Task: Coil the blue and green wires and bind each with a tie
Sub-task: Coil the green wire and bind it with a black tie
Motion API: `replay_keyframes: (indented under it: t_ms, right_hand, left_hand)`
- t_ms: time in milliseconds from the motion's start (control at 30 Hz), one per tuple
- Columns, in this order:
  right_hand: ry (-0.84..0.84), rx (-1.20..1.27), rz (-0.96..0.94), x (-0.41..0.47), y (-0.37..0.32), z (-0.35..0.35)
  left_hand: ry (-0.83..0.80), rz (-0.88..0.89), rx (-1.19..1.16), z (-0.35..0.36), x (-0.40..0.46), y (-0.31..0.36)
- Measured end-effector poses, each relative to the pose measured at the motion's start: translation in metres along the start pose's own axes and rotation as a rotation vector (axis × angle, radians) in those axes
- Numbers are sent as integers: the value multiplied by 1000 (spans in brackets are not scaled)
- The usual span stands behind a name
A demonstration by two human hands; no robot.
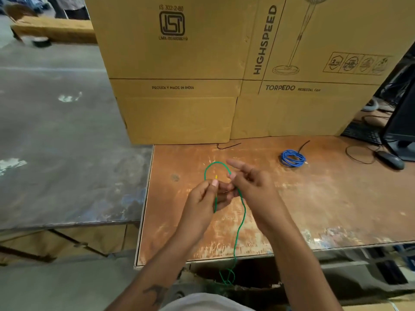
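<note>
Green wire (243, 212) looped between both hands, blue wire (292, 158) coiled beside.

cardboard fan boxes (179, 63) behind, black mouse (390, 160) and keyboard (361, 132) far right

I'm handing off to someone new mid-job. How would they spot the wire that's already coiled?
Start at the big cardboard boxes at the back of the brown table. In front of them, toward the right, lies the blue wire, wound into a small flat ring. It rests alone and untouched, unlike the loose green wire in the person's hands.
</note>
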State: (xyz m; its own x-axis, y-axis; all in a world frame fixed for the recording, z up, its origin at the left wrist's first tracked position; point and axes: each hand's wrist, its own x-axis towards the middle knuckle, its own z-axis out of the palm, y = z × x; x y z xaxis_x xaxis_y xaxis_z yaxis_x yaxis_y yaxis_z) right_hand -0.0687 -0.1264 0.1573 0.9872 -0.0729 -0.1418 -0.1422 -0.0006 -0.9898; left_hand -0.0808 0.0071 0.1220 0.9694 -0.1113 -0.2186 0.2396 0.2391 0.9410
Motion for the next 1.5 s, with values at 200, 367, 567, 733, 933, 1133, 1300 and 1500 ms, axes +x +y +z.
replay_keyframes:
  t_ms: [200, 367, 567, 733, 933, 1133, 1300, 1500]
  right_hand:
    - [114, -172, -138, -33, 24, 9]
    - [205, -147, -171, -39, 41, -7]
    - [315, -146, -200, -41, 61, -17]
    - [371, -47, -167, -37, 70, -28]
    - [136, -24, -161, -38, 73, -50]
    - [-563, -89, 33, -40, 99, -103]
    - [-675, -1, 205, -36, 133, -139]
    - [-179, 493, 623, -1, 92, -121]
  left_hand:
    - [133, -170, -419, 32, -5, 14]
    - [240, -368, -579, 49, -1, 11]
    - [241, -318, -589, 70, -4, 9]
    - [146, -168, -428, 86, -15, -6]
    - [150, -187, -333, 82, -9, -8]
    - [-138, -452, -732, 46, 11, 7]
    - [-555, -476, -781, 15, 10, 35]
    - [-548, -210, 340, 31, -10, 28]
